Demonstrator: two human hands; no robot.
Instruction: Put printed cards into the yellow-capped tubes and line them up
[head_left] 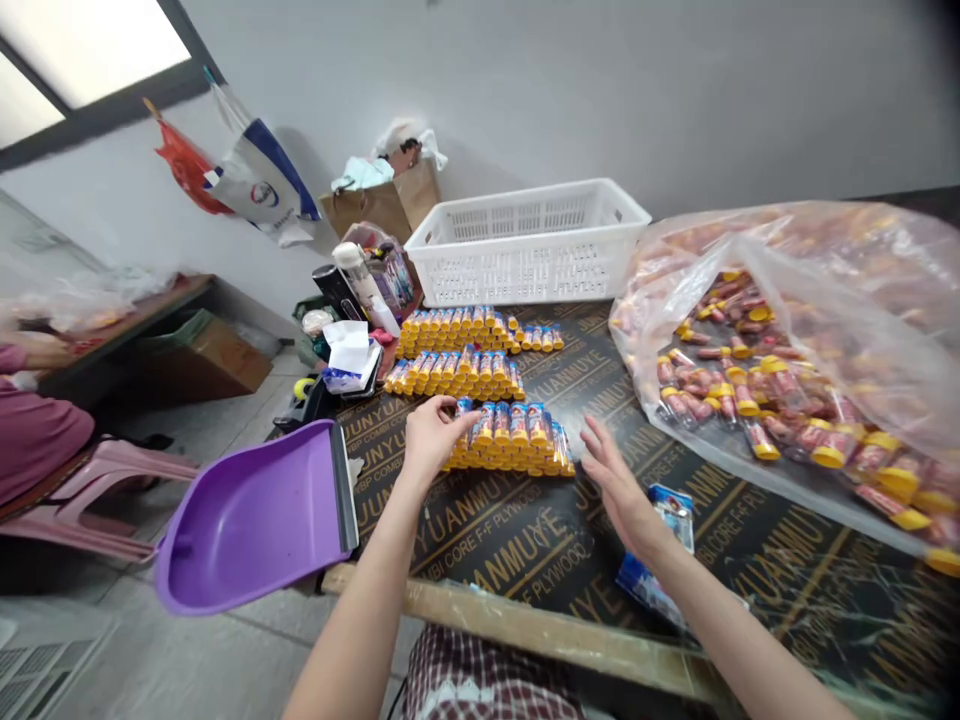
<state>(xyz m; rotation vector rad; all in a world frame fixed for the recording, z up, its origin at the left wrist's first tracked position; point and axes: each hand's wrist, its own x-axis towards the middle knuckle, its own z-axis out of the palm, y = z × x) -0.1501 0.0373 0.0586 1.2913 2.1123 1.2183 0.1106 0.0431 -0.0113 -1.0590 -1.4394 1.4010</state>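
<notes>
Small tubes with yellow caps and blue labels lie stacked in rows on the dark printed table (525, 550). My left hand (435, 436) is at the left end of the nearest stack (517, 430), its thumb and fingers closed around a tube (463, 408) on the top row. My right hand (611, 480) is just right of that stack, fingers apart and holding nothing. Two more stacks, a middle one (457, 374) and a back one (465, 330), stand behind. Blue printed wrappers (675, 515) lie partly under my right forearm.
A white basket (525, 255) stands at the back. On the right a large clear bag (757, 290) holds many yellow-capped tubes. Left are bottles (360, 275), papers and a purple dustpan (262, 520) by the table edge. A person in pink (45, 430) sits far left.
</notes>
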